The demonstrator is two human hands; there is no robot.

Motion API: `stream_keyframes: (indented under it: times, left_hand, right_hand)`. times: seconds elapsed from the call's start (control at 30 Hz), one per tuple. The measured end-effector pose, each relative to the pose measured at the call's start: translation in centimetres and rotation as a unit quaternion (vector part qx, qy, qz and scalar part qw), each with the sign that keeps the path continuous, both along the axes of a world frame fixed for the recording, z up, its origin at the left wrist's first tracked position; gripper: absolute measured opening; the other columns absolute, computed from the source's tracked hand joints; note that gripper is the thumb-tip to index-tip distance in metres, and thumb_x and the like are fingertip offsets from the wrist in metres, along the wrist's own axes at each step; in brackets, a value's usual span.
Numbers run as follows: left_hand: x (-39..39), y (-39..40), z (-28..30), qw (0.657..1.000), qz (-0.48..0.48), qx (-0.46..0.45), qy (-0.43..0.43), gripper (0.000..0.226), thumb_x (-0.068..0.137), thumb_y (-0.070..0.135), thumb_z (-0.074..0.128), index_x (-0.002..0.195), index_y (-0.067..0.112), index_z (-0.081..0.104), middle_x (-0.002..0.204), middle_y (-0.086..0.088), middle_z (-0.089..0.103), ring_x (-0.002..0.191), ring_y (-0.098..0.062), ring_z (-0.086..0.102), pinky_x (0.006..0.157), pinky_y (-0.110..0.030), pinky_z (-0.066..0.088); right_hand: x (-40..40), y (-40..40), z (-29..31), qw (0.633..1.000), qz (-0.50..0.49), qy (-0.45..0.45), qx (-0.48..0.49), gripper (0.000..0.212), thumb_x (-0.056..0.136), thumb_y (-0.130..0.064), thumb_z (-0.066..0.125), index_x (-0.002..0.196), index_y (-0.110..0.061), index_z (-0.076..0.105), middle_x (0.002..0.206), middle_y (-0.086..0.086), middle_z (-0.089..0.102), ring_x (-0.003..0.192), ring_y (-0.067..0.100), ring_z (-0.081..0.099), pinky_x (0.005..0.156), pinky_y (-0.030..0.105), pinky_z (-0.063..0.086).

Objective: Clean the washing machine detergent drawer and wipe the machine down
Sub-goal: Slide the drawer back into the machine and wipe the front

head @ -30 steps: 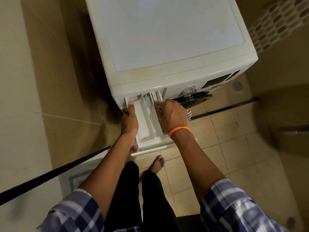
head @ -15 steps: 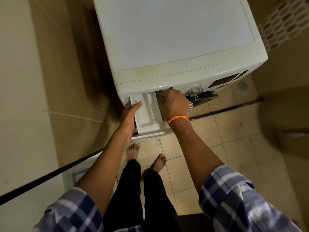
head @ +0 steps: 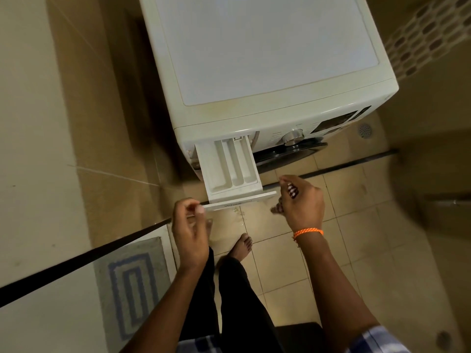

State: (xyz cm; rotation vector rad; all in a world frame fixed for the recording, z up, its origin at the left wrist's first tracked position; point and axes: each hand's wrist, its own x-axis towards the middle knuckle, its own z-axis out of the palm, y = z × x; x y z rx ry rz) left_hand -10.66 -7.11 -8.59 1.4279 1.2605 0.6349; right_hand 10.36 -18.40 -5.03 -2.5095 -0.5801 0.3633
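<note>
The white washing machine (head: 267, 59) stands ahead of me. Its detergent drawer (head: 230, 169) is pulled far out, showing three long compartments. My left hand (head: 190, 233) is at the left tip of the drawer's front panel (head: 242, 201), with thumb and forefinger curled around that tip. My right hand (head: 300, 202) hovers just right of the panel, apart from it. It grips a small dark-and-white striped cloth (head: 292, 191) that shows between the fingers.
The control dial (head: 293, 136) and the dark door (head: 288, 151) lie right of the drawer. My bare feet (head: 242, 247) stand on tan floor tiles below it. A blue patterned mat (head: 132, 284) lies at the left, a floor drain (head: 365, 130) at the right.
Both hands have come out of the drawer and drawn back toward me. The drawer, half pushed in a moment ago, now sticks out much further.
</note>
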Motion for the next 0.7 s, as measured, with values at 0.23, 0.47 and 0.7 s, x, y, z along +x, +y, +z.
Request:
stream_keyframes:
  times: [0.23, 0.47, 0.7]
  left_hand:
    - [-0.1, -0.7, -0.3, 0.997, -0.020, 0.014, 0.070, 0.028, 0.100, 0.023, 0.071, 0.123, 0.020, 0.055, 0.110, 0.000, 0.065, 0.103, 0.003, 0.062, 0.086, -0.002, 0.043]
    - [-0.7, 0.1, -1.2, 0.994, -0.047, 0.059, 0.082, 0.025, 0.100, 0.024, 0.072, 0.119, 0.020, 0.057, 0.109, 0.000, 0.067, 0.102, -0.009, 0.066, 0.087, -0.004, 0.045]
    - [1.2, 2.6, -1.3, 0.988, -0.061, 0.105, 0.096, 0.021, 0.105, 0.023, 0.066, 0.122, 0.017, 0.056, 0.112, 0.005, 0.063, 0.101, 0.006, 0.060, 0.084, -0.006, 0.045]
  right_hand:
    - [-4.8, 0.5, -0.7, 0.986, -0.112, 0.120, 0.034, 0.005, 0.091, -0.024, 0.074, 0.093, -0.024, 0.070, 0.082, -0.009, 0.071, 0.078, 0.008, 0.068, 0.066, 0.030, 0.057]
    - [-6.3, 2.3, -2.6, 0.938, -0.272, 0.163, 0.141, 0.009, 0.083, -0.017, 0.080, 0.083, -0.019, 0.071, 0.079, -0.003, 0.072, 0.078, 0.012, 0.071, 0.068, 0.040, 0.064]
    - [-7.1, 4.3, -2.5, 0.944, -0.179, 0.142, 0.238, 0.003, 0.095, -0.019, 0.076, 0.094, -0.022, 0.076, 0.092, -0.008, 0.076, 0.093, 0.011, 0.072, 0.085, 0.035, 0.061]
